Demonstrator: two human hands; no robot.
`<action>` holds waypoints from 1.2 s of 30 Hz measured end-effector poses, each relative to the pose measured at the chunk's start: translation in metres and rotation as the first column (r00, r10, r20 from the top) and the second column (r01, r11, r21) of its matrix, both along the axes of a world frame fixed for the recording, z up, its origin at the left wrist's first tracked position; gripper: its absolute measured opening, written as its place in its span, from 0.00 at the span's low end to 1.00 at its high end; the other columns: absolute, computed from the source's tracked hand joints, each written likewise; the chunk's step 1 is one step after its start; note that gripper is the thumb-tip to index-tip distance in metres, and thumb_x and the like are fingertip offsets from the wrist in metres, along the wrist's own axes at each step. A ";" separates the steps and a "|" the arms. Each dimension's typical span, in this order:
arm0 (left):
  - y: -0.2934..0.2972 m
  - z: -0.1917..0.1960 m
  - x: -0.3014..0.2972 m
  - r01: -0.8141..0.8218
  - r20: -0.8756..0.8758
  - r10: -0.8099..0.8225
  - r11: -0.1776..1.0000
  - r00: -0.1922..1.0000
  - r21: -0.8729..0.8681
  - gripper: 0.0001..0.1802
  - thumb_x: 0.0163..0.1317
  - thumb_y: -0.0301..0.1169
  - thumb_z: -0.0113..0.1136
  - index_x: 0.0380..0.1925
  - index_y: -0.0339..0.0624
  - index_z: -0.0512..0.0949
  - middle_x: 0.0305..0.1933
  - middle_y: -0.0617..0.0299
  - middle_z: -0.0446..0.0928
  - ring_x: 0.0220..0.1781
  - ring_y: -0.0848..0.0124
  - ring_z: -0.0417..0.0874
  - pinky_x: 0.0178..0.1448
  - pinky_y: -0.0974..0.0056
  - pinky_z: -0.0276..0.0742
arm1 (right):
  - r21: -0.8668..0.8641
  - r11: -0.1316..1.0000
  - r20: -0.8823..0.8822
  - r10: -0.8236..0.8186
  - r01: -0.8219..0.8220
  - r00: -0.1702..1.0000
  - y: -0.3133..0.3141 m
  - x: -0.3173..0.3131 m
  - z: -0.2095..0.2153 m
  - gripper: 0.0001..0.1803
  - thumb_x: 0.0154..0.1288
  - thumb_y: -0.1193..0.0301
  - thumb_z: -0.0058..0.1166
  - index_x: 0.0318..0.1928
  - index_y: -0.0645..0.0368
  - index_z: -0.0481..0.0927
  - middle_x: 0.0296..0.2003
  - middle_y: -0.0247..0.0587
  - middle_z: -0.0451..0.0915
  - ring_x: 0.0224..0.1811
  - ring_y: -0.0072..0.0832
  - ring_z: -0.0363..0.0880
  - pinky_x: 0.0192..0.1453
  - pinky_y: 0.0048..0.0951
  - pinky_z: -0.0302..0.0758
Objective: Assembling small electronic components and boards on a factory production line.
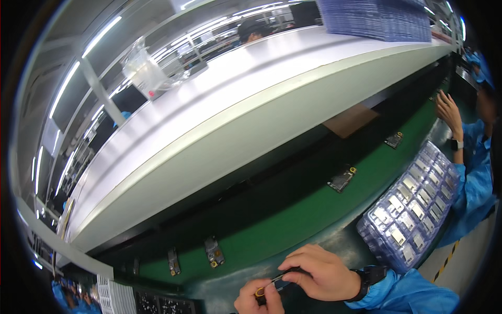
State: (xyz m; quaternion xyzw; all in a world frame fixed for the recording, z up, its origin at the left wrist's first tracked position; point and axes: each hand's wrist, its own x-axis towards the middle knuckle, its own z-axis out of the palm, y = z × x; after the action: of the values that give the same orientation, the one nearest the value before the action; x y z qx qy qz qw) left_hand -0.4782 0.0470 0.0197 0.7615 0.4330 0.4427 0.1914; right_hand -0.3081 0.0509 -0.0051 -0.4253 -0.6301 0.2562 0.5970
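Low in the head view, both my hands meet over a small dark circuit board [277, 283] with a yellow ring at its left end. My left hand [258, 299] pinches that ringed end between thumb and fingers. From the right, my right hand [321, 272] curls its thumb and fingers around the other end, covering much of the board. A blue sleeve and a dark wristband show on my right arm. Right of my hands stands a stack of clear blister trays [410, 206], its top one holding several silvery rectangular parts in its pockets.
A green belt [282, 220] runs beyond my hands, with several circuit boards [342, 179] spaced along it. Above it juts a long white shelf [251, 112] bearing stacked blue trays [374, 20]. A co-worker's hand [448, 112] reaches over the belt at right. Black trays [164, 303] sit lower left.
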 end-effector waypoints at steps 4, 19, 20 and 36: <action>0.002 0.004 -0.016 -0.011 0.002 0.011 1.000 1.000 0.019 0.09 0.68 0.25 0.59 0.45 0.34 0.76 0.34 0.56 0.81 0.32 0.75 0.79 0.36 0.69 0.77 | 0.239 0.964 0.077 0.101 -0.117 0.992 0.012 -0.005 -0.016 0.14 0.64 0.74 0.63 0.50 0.61 0.80 0.45 0.44 0.81 0.49 0.38 0.81 0.54 0.36 0.77; 0.033 -0.051 -0.009 0.270 0.227 -0.198 0.894 0.954 -0.357 0.15 0.72 0.26 0.56 0.54 0.35 0.69 0.42 0.56 0.81 0.36 0.74 0.80 0.39 0.71 0.77 | 0.074 0.902 0.025 0.424 -0.425 0.905 0.007 0.032 -0.032 0.13 0.70 0.69 0.54 0.44 0.70 0.76 0.37 0.58 0.81 0.39 0.50 0.80 0.42 0.41 0.77; 0.032 -0.052 -0.010 0.269 0.228 -0.195 0.891 0.954 -0.366 0.15 0.72 0.26 0.56 0.55 0.35 0.69 0.42 0.56 0.81 0.36 0.74 0.80 0.40 0.70 0.77 | 0.066 0.897 0.042 0.436 -0.438 0.899 0.007 0.032 -0.030 0.13 0.70 0.69 0.54 0.44 0.70 0.76 0.37 0.58 0.81 0.39 0.50 0.80 0.42 0.40 0.77; 0.008 -0.029 -0.004 0.412 0.586 -0.009 0.720 0.810 -0.559 0.25 0.67 0.20 0.52 0.64 0.32 0.65 0.55 0.57 0.73 0.54 0.72 0.75 0.59 0.68 0.71 | -0.285 0.601 -0.455 0.600 -0.746 0.657 0.025 0.035 -0.050 0.23 0.68 0.73 0.61 0.62 0.63 0.77 0.49 0.42 0.86 0.49 0.21 0.82 0.54 0.23 0.78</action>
State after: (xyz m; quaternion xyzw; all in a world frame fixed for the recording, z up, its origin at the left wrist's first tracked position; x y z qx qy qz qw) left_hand -0.4819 0.0546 -0.0090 0.5303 0.3939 0.4305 0.6150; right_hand -0.2728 0.0762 -0.0551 -0.2306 -0.5639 0.6665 0.4296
